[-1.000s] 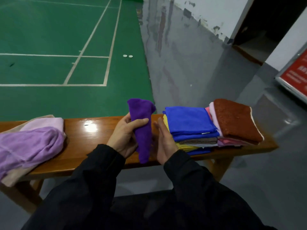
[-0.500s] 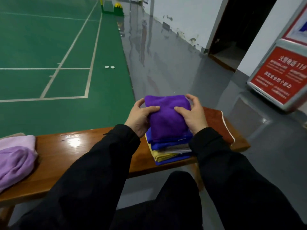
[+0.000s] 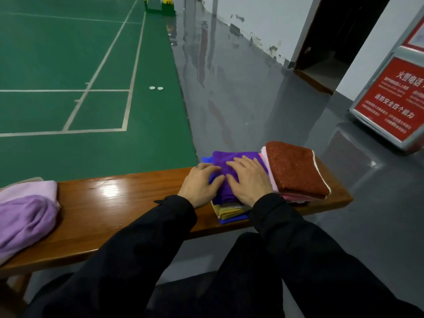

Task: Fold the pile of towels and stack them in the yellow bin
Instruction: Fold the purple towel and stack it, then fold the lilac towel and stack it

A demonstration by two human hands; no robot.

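A: Head view: both hands, left hand [image 3: 199, 185] and right hand [image 3: 248, 180], press flat with open grips on the purple towel [image 3: 234, 157], topping the folded stack [image 3: 229, 211] on the desk [image 3: 110, 203].

B: What's left?

A: Lilac towels [image 3: 25, 214] sit unfolded, well apart. No yellow bin visible. A brown towel [image 3: 296, 168] lies beside the stack.

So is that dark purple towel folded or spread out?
Folded: the dark purple towel lies compact atop the stack, both hands pressing it flat.

You wear black long sleeves [image 3: 149, 237] ending at the wrists, with dark trousers [image 3: 241, 271] at lower centre.
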